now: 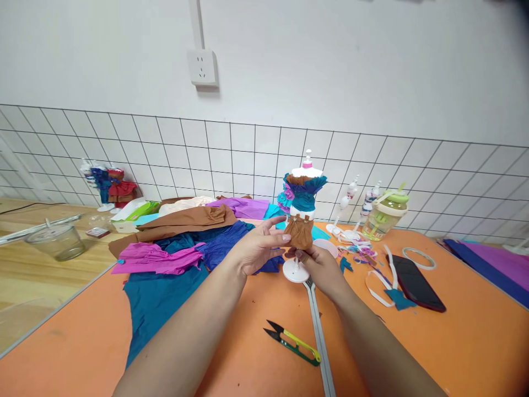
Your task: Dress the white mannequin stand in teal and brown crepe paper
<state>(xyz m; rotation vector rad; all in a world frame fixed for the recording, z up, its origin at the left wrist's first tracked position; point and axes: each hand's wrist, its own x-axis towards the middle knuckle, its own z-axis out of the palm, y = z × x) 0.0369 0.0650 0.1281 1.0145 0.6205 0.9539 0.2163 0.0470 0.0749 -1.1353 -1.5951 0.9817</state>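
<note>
A miniature dress form (303, 201) stands upright in front of me, dressed in teal and brown crepe paper with a white band at the waist. My right hand (320, 267) grips it low down, just above its round white base (296, 271). Beside the brown paper skirt (299, 234), my left hand (264, 242) has its fingers spread and stretched toward it; its fingertips are at the skirt's edge, and I cannot tell if they touch. Yellow-green thread snips (293, 342) lie on the orange mat below, by a grey metal strip (320, 342).
Crepe paper in teal, pink (159, 258), blue and brown is piled at left. Other small dress forms (344, 204) stand behind, near a green-lidded drink bottle (386, 215). A phone (417, 282), tape ring (419, 258) and paper scraps lie right. A glass cup (55, 241) sits far left.
</note>
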